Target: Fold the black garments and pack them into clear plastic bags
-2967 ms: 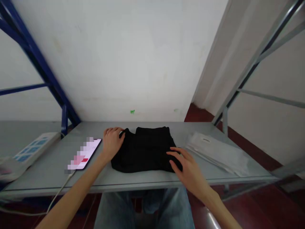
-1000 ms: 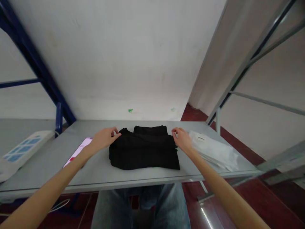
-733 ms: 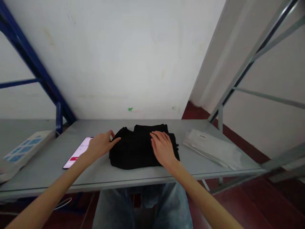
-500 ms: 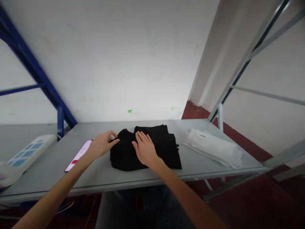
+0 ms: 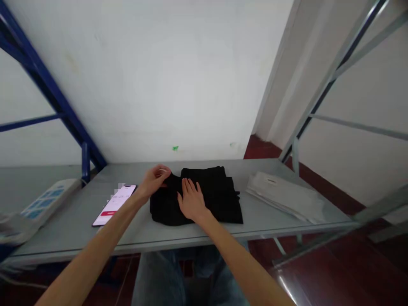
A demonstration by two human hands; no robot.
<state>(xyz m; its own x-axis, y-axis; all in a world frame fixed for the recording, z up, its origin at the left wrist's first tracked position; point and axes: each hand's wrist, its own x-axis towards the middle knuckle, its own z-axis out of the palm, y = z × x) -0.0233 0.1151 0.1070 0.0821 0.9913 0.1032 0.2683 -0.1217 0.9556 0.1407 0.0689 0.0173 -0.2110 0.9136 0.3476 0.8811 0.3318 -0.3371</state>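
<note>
A black garment, partly folded, lies on the grey table in front of me; which kind of clothing it is I cannot tell. My left hand pinches its upper left edge between thumb and fingers and holds that part slightly raised. Resting flat on the middle of the cloth is my right hand, fingers stretched out and pressing down. Part of the fabric is hidden under the right hand.
A phone with a lit screen lies left, beside my left forearm. Further left sits a white power strip. Clear plastic bags are stacked at right. Blue and grey metal frames flank the grey table.
My left hand has moved up and to the right, taking the garment's upper left edge with it. My right hand stays nearly in place on the cloth.
</note>
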